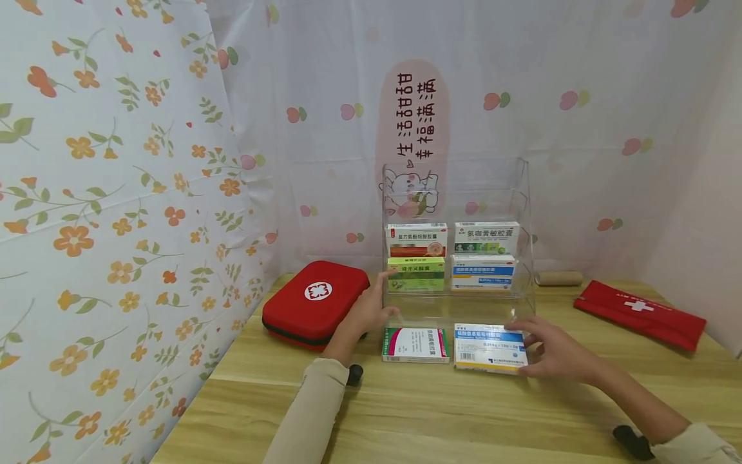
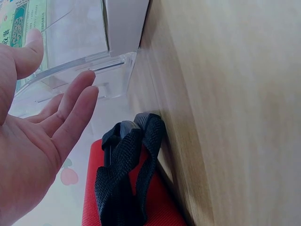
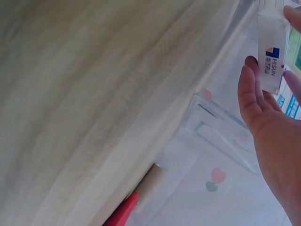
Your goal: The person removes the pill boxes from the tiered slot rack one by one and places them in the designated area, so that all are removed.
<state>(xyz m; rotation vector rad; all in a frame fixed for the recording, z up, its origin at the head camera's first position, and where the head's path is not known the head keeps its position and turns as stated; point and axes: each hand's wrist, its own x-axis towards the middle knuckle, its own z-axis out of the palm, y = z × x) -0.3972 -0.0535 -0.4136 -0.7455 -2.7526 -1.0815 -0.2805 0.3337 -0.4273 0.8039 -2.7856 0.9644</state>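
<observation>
My right hand (image 1: 553,351) holds a blue-and-white medicine box (image 1: 488,348) by its right end; the right wrist view shows fingers and thumb on either side of the box's white end (image 3: 273,59). Left of it, a white medicine box with pink and green (image 1: 415,345) lies at the foot of a clear display rack (image 1: 458,309). Close to the rack's left side is my left hand (image 1: 371,306), its fingers extended and apart, holding nothing in the left wrist view. Red-white (image 1: 417,241), green (image 1: 415,275), white-green (image 1: 485,238) and blue-white (image 1: 483,274) medicine boxes stand on the rack's tiers.
A red first-aid case (image 1: 315,303) with black straps (image 2: 124,174) sits left of the rack. At right are a red pouch with a white cross (image 1: 640,312) and a brown cardboard roll (image 1: 558,278). Printed curtains hang behind the wooden table (image 1: 417,419).
</observation>
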